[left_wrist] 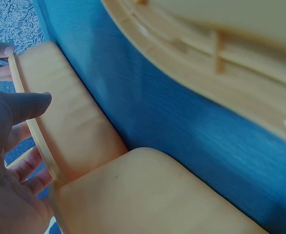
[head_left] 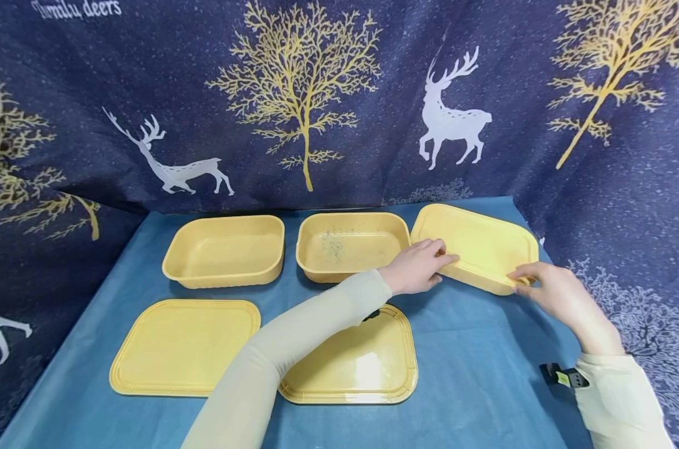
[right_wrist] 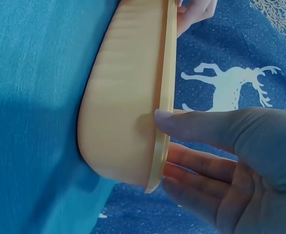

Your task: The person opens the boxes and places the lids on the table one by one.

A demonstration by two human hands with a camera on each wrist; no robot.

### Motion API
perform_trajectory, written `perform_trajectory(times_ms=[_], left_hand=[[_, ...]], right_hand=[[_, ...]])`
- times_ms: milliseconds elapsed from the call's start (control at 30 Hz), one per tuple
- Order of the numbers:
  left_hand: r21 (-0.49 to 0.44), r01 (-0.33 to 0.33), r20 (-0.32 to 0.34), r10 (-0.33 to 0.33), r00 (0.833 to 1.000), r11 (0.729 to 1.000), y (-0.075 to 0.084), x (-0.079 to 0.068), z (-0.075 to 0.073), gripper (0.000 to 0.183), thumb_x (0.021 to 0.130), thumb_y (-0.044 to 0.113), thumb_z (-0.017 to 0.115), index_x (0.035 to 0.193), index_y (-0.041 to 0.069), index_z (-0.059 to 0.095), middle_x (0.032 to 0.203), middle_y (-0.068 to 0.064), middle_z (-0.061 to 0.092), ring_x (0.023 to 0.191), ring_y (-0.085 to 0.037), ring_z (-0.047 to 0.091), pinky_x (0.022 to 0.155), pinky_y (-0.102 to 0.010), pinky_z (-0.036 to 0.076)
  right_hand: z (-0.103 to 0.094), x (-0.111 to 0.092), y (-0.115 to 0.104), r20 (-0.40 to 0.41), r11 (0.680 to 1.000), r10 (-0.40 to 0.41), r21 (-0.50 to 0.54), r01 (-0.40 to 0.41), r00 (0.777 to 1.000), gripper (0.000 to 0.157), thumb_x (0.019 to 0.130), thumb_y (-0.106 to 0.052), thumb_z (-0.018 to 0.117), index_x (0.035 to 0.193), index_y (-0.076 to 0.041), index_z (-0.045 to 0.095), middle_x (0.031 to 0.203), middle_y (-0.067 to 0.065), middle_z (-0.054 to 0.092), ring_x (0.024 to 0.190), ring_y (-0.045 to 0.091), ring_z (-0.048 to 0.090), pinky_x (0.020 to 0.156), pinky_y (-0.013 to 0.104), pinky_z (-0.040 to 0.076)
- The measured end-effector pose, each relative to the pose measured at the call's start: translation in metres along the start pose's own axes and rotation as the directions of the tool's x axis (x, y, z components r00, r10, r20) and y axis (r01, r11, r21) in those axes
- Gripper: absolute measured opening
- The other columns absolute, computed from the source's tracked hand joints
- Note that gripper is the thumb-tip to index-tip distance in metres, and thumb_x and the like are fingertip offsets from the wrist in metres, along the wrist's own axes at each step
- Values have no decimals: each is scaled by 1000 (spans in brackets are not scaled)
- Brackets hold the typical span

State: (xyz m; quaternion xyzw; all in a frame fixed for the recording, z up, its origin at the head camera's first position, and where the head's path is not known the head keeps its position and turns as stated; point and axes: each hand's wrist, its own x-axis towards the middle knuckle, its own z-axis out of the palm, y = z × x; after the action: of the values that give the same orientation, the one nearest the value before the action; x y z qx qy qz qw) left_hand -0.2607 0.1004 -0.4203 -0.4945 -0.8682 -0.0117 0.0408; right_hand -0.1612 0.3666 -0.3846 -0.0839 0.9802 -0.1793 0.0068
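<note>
At the back right, a yellow lid [head_left: 476, 240] sits on top of a yellow plastic container [right_wrist: 121, 97], which stands at an angle on the blue cloth. My left hand [head_left: 414, 267] pinches the lid's rim at the near left, thumb below and fingers on top. At the near right corner my right hand [head_left: 558, 296] holds the same rim; in the right wrist view its thumb lies against the rim from the container's side. To the left, an uncovered yellow container [head_left: 322, 249] touches or nearly touches the lidded one.
Another uncovered container [head_left: 224, 280] stands at the back left. Two loose yellow lids lie in front, a left lid [head_left: 176, 343] and a middle lid [head_left: 367, 374] partly hidden under my left forearm. A dark patterned curtain [head_left: 345, 156] hangs behind the blue-covered table [head_left: 474, 386].
</note>
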Motion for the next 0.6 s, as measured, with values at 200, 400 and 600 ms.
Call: perform_trajectory(times_ms=[200,400,600], left_hand=[[-2,12,-5,-12,1000,1000,-8,-8,-1,59,99,32,64,154,26,43,127,1,49,103,-13,46,83,-25,43],[-13,22,-11,-22,1000,1000,-16,-17,-1,61,98,27,66,154,25,43,128,0,49,103,-14,46,83,-26,43],[-28,45,-2,-45,999,999,-23,-24,1,61,98,24,66,154,26,43,131,0,48,105,-14,46,83,-25,43]], right_hand=[[5,8,-5,-39,999,-42,0,43,998,29,90,-10,74,115,5,72,126,34,59,108,53,58,87,66,45],[7,18,-13,-30,998,-59,0,59,998,28,91,-11,73,115,3,73,125,32,62,109,53,58,89,66,45],[9,24,-20,-10,998,-63,2,64,998,28,91,-12,72,115,2,73,124,30,63,109,53,58,89,66,45]])
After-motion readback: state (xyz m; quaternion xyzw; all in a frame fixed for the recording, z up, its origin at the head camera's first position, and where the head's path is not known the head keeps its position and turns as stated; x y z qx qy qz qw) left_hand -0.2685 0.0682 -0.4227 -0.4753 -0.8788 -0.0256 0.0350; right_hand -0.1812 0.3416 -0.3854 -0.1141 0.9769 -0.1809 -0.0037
